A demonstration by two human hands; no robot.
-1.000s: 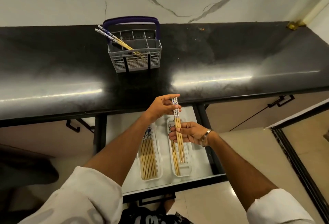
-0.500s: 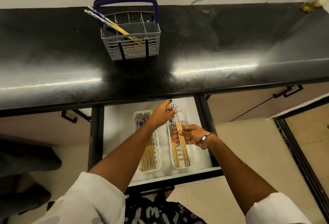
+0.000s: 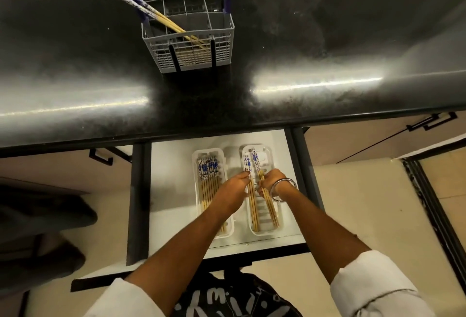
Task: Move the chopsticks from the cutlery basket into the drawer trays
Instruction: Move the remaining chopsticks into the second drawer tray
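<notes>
A grey cutlery basket [image 3: 191, 46] with a purple handle stands on the black counter, and two blue-and-white topped chopsticks [image 3: 151, 12] lean out of it to the left. Below, the open drawer [image 3: 171, 190] holds two white trays. The left tray [image 3: 209, 152] carries several chopsticks [image 3: 208, 178] side by side. Over the right tray [image 3: 264, 155], my right hand [image 3: 271, 183] pinches a pair of chopsticks [image 3: 256, 161] low in the tray. My left hand [image 3: 233, 190] rests its fingertips against the chopsticks [image 3: 253, 213] lying at that tray's left side.
The black counter [image 3: 327, 52] overhangs the drawer's back. Dark drawer rails run along both sides. Cabinet fronts with black handles [image 3: 432, 121] flank the drawer. A dark shape lies on the floor at the left [image 3: 37, 228].
Both hands went down from counter-edge height into the right tray, lowering the held chopsticks until they lie along it. The view tilted downward.
</notes>
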